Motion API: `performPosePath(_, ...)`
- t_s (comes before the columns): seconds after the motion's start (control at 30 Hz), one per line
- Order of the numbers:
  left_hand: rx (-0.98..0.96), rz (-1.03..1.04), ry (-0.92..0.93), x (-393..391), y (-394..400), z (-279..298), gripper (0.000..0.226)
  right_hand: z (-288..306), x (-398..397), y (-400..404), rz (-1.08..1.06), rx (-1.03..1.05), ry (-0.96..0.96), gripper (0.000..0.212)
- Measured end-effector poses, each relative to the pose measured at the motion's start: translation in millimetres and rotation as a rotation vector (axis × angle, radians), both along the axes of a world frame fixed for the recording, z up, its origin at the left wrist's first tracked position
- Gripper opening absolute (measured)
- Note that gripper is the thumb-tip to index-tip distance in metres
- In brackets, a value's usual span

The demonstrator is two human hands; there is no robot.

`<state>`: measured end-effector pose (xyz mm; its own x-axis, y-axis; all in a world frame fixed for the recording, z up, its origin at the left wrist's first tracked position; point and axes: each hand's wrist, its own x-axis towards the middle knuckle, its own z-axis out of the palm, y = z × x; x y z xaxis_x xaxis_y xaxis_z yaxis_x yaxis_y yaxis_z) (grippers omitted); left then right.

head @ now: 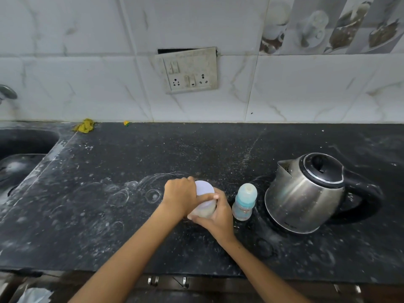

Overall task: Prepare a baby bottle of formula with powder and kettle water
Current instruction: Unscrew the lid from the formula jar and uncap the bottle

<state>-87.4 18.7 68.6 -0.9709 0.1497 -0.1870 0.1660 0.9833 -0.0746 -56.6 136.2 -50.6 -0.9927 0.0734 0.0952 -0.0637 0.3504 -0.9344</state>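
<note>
From the head view, both hands met over a small jar point(204, 202) with a pale lid, standing on the dark countertop point(131, 215). The left hand point(180, 196) lay curled over the lid, its thumb stretched across the top, grasping it. The right hand point(215, 217) wrapped round the jar's clear lower body, where a pale powder showed through, and gripped it from the near side.

Just to the right of the right hand stood the baby bottle point(244, 203), upright, with a blue collar and a clear cap, touched by neither hand. Further right again, near the bottle but apart from it, sat a steel kettle point(306, 193) with a black lid and black handle, its spout turned toward the hands.

Well off to the left of the left hand, a sink point(24, 145) was sunk into the counter, with a tap point(7, 92) at the frame's edge above it. Beyond the hands, against the tiled wall, lay a crumpled yellow cloth point(84, 126), and a switchboard point(189, 71) hung crooked on the tiles. The counter around the hands was marked with whitish rings and dust.
</note>
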Motion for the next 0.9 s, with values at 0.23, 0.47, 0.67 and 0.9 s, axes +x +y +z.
performPosePath(0.23,0.098,-0.472,-0.171,-18,-8,0,0.081,0,-1,-3,-0.029,0.078,-0.033,0.090)
performPosePath(0.47,0.161,-0.208,-0.037,-4,1,-4,0.072,2,3,-1,-0.005,0.059,-0.045,0.097)
performPosePath(0.67,0.282,0.029,0.104,9,12,-14,0.067,6,4,-4,0.008,0.061,-0.065,0.102)
performPosePath(0.9,0.345,0.196,0.106,2,10,-16,0.072,13,2,-9,0.014,0.125,-0.049,0.102)
